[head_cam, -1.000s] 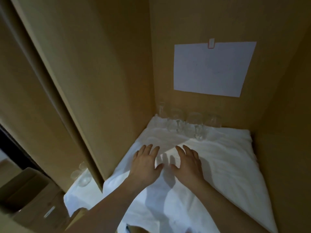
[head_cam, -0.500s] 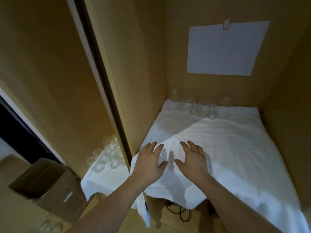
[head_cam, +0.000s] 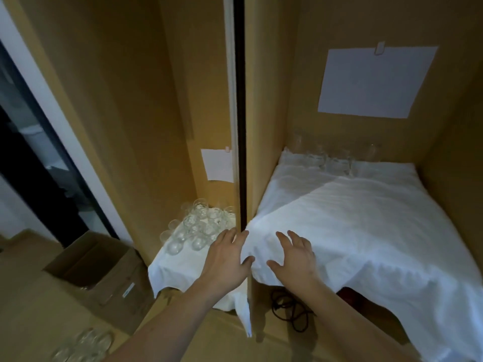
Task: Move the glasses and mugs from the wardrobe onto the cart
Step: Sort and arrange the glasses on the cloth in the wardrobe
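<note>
head view, lower centre: both hands empty, fingers spread and relaxed. left hand (head_cam: 224, 259) lies over the dark divider (head_cam: 240, 126), fingertips near the left compartment; right hand (head_cam: 292, 254) rests flat on the white cloth (head_cam: 366, 218) at the front edge of the right shelf. neither grip holds anything.

glasses, two groups: a dense cluster (head_cam: 198, 226) on the cloth-covered left shelf, centre-left of frame, just beside the left fingertips; a sparse row (head_cam: 337, 158) at the back of the right shelf, upper right, well apart from both hands. more glassware (head_cam: 81, 346) at lower left, on what i cannot tell. no mugs seen. cart not clearly in view.

judged step: reaching for the next glass, likely from the left cluster.

risks:
- cloth overhangs the shelf front; a drag from the right hand could pull it and topple the back row.
- left cluster is packed tight; lifting one may knock its neighbours.
- dim light, clear glass: rims easy to misjudge.
- box (head_cam: 96, 273) and cable (head_cam: 290, 312) lie low near the shelves, possible snags when turning away.
</note>
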A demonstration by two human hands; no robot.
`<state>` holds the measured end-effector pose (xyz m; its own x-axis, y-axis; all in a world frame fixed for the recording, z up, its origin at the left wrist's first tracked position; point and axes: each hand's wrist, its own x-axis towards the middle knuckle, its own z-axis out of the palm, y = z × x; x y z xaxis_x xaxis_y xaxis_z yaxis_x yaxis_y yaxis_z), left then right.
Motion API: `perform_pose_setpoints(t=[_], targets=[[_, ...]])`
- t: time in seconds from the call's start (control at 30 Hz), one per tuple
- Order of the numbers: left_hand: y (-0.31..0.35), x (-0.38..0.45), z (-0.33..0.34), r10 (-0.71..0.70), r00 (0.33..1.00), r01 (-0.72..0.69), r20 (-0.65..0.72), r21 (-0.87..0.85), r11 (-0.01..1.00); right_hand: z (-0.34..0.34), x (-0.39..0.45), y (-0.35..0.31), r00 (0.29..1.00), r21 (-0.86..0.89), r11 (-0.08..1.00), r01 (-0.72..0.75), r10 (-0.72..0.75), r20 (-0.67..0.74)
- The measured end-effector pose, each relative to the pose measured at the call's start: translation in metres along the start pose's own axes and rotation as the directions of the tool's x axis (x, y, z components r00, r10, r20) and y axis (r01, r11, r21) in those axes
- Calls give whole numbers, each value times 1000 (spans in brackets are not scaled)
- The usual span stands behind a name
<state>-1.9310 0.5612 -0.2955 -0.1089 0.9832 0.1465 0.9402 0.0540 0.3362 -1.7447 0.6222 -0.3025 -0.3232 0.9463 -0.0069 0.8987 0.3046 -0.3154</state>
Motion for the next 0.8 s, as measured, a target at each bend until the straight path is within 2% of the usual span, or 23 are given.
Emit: perform_pose_setpoints(t=[0.37,0.6,0.8], targets=[[-93,-69,-31,-224,975,224,2,0,975,41,-21,-104,974,40,983,176,-180,134],[-142,-82,-48,-391,919,390,-57,-21,921,65,9,-162,930,46,949,312,-315,188],[-186,-66,-60,-489,865,489,-115,-31,872,85,52,-201,904,117,927,355,-373,211]])
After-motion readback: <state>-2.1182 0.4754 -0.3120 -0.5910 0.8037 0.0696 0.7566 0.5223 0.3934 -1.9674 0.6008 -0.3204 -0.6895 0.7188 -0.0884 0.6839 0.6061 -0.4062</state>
